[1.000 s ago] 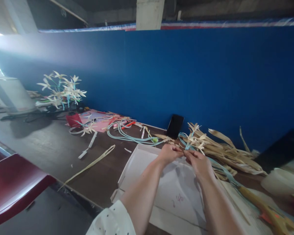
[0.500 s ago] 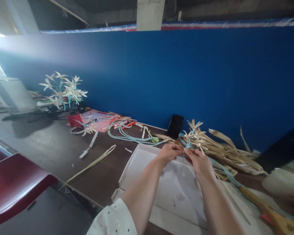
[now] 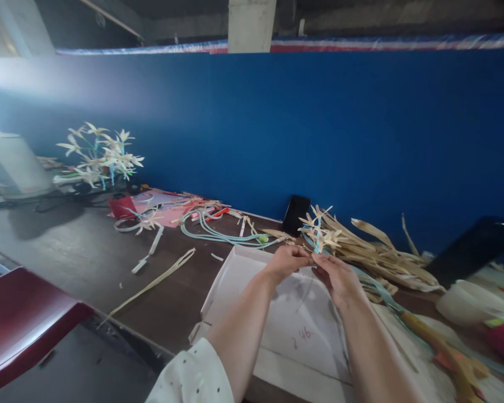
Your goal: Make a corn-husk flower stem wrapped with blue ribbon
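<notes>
Above the white cardboard box lid point(image 3: 235, 280), my two hands meet with their fingers pinched together. Between them rises a spray of handmade flowers point(image 3: 319, 235) with pale, dry husk petals and a light-blue wrapped stem. My left hand point(image 3: 292, 262) pinches low on the stem from the left. Close against it, my right hand point(image 3: 334, 271) grips the same stem just under the blue wrapping. A thin stem or wire hangs faintly below the fingers. My fingertips partly hide where the stem is held.
Dry husks point(image 3: 386, 263) lie behind my right hand, near a black phone point(image 3: 296, 215). A yellow glue gun point(image 3: 441, 347) and a white bowl point(image 3: 472, 302) are at right. Farther left are coiled blue cord point(image 3: 235, 239), finished flowers point(image 3: 105, 154), a kettle point(image 3: 14, 168) and a red chair point(image 3: 29, 322).
The flower spray has turned and shifted slightly between my fingers, its heads now more to the left. Both hands stay together. The whole view has moved a little to the right.
</notes>
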`<state>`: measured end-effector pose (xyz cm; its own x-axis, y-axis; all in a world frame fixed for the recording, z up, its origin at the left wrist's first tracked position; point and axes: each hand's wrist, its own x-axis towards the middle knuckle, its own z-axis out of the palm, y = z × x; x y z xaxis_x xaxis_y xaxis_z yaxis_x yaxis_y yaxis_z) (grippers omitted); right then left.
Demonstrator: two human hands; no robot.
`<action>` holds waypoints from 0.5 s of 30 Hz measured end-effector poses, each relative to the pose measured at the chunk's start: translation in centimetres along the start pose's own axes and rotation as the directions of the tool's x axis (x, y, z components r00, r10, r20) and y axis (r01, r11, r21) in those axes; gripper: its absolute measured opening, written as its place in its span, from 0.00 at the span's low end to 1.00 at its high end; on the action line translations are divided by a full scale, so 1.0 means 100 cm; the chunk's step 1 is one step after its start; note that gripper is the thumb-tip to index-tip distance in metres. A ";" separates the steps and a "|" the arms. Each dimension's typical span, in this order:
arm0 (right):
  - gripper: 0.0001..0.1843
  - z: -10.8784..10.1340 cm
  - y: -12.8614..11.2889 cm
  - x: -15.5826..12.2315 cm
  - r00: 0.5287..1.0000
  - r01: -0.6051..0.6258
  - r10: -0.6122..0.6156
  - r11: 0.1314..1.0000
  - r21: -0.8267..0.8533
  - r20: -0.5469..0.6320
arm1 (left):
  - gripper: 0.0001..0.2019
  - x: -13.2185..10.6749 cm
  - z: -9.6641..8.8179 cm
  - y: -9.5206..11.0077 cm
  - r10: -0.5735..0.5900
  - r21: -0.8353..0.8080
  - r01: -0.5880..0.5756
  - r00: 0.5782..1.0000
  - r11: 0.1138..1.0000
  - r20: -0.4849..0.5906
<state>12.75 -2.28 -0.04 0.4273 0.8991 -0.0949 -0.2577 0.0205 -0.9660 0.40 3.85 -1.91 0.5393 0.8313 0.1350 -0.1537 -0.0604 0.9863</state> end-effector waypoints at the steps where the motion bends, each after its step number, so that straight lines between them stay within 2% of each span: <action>1: 0.16 -0.001 0.001 0.001 1.000 0.008 -0.008 1.000 -0.022 -0.003 | 0.15 0.000 0.000 -0.001 -0.004 0.002 0.004 1.000 1.000 0.003; 9: 0.16 -0.013 0.017 0.017 0.984 0.178 -0.177 0.934 -0.309 0.032 | 0.16 0.001 -0.004 -0.005 -0.089 0.002 0.089 0.996 0.996 -0.005; 15: 0.15 -0.015 0.016 0.018 0.977 0.209 -0.191 0.938 -0.275 0.092 | 0.19 -0.001 -0.007 -0.004 -0.094 -0.141 0.106 0.992 0.984 0.085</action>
<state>14.38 -1.32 -2.12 0.3871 0.9150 0.1137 0.0861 0.0869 -0.9925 -0.12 4.19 -2.43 0.6201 0.7830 0.0490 -0.2114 0.1066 0.9716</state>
